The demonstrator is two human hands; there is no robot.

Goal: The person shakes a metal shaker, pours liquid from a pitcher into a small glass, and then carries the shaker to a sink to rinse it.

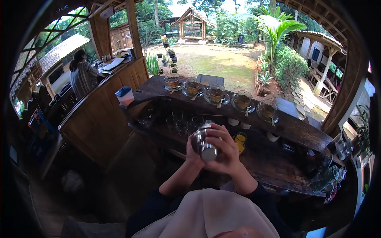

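Observation:
Both hands are wrapped around a shiny metal cocktail shaker [202, 139], held tilted in front of my chest above the lower counter. My left hand [192, 154] grips its left side and lower part. My right hand [225, 146] has its fingers curled over the right side and top. Just beyond the right hand stand glasses of yellow drink [240, 139], partly hidden by it. Several clear glasses [180, 123] sit in shadow behind the shaker. What is inside the shaker does not show.
Along the raised dark wooden ledge [293, 129] stand several glass cups of brown drink [216, 94] on saucers with spoons. A blue-lidded tub [125, 96] is at its left end. Glassware [331, 178] crowds the right end. A person [82, 75] is at another wooden counter [99, 127].

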